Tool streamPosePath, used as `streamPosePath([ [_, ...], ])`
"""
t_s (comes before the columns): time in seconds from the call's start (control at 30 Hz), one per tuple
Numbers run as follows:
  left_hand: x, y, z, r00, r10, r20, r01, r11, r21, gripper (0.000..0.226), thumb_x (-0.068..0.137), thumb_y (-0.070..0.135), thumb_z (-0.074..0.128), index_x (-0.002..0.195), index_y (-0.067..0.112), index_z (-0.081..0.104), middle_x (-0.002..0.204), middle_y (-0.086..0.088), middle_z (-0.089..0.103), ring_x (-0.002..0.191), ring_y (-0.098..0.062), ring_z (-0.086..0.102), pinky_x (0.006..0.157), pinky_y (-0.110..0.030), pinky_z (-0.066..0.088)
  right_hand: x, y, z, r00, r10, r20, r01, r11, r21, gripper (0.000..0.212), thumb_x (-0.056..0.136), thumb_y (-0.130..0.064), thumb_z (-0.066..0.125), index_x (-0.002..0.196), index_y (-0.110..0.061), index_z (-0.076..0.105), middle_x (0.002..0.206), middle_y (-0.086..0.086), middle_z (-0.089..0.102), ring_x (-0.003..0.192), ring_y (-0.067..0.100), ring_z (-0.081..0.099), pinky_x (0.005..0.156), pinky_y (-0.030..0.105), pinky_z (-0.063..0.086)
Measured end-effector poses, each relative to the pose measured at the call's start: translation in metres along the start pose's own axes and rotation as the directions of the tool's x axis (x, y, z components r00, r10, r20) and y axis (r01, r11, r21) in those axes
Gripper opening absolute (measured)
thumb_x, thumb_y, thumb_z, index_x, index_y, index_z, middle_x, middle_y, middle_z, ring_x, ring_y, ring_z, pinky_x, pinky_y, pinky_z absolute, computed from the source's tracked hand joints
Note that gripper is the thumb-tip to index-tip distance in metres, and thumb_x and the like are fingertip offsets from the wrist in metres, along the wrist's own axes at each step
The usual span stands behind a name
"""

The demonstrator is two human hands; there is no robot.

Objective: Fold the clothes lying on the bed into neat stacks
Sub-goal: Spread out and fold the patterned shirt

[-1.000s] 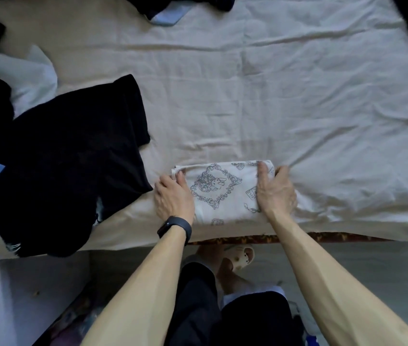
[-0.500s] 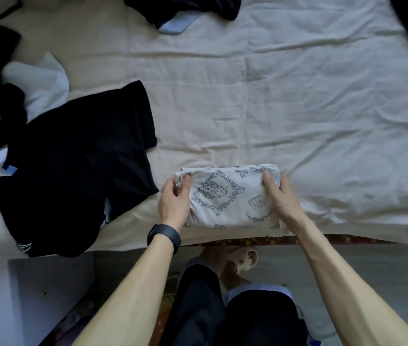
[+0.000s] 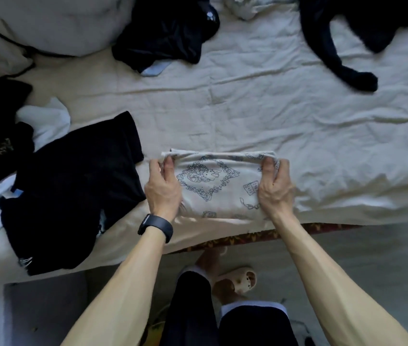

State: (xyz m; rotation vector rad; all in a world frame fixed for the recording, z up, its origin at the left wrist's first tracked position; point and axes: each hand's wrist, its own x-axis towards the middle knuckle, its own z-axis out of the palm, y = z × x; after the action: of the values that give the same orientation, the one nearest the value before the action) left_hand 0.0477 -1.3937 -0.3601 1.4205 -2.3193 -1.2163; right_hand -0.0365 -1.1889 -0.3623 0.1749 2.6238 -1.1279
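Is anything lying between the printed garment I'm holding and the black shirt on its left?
Nothing visible. Left hand and right hand grip the printed garment; only bare sheet separates it from the black shirt.

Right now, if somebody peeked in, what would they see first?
The left grip and right grip, both bare hands, pinch the far corners of a folded white cloth with blue drawings at the near edge of the bed. Left of it lies a black shirt; more dark clothes sit crumpled farther back.
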Motion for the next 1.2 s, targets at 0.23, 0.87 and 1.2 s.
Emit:
streamPosePath([
  [0.23, -0.051, 0.157, -0.063, 0.980, 0.163, 0.113, -0.131, 0.961, -0.244, 0.044, 0.097, 0.057, 0.049, 0.099, 0.014, 0.052, 0.075, 0.004, 0.062, 0.072, -0.016, 0.062, 0.064, -0.032, 0.043, -0.039, -0.078, -0.160, 0.972, -0.077, -0.222, 0.119, 0.975, 0.185, 0.032, 0.104, -0.050, 0.039, 0.101, -0.020, 0.050, 0.071, -0.013, 0.057, 0.062, 0.001, 0.051, 0.054, 0.029, 0.038],
  [0.87, -0.241, 0.454, -0.045, 0.432, 0.559, 0.708, -0.043, 0.797, -0.603, 0.049, 0.082, 0.036, 0.079, 0.121, 0.012, 0.063, 0.112, -0.018, 0.072, 0.099, -0.036, 0.070, 0.082, -0.050, 0.059, -0.108, -0.049, -0.509, 0.888, 0.028, -0.459, 0.225, 0.844, 0.487, 0.032, 0.098, -0.059, 0.045, 0.106, -0.032, 0.060, 0.100, -0.005, 0.069, 0.095, 0.014, 0.065, 0.079, 0.037, 0.052],
  [1.2, -0.310, 0.603, 0.069, 0.152, 0.662, 0.734, -0.203, 0.748, -0.632, 0.029, 0.090, 0.013, 0.072, 0.118, 0.015, 0.064, 0.101, -0.014, 0.073, 0.083, -0.022, 0.071, 0.062, -0.031, 0.056, -0.070, 0.020, -0.649, 0.788, 0.146, -0.598, 0.229, 0.831, 0.506, 0.034, 0.085, -0.072, 0.052, 0.108, -0.048, 0.059, 0.103, -0.003, 0.074, 0.095, 0.020, 0.071, 0.080, 0.050, 0.060],
])
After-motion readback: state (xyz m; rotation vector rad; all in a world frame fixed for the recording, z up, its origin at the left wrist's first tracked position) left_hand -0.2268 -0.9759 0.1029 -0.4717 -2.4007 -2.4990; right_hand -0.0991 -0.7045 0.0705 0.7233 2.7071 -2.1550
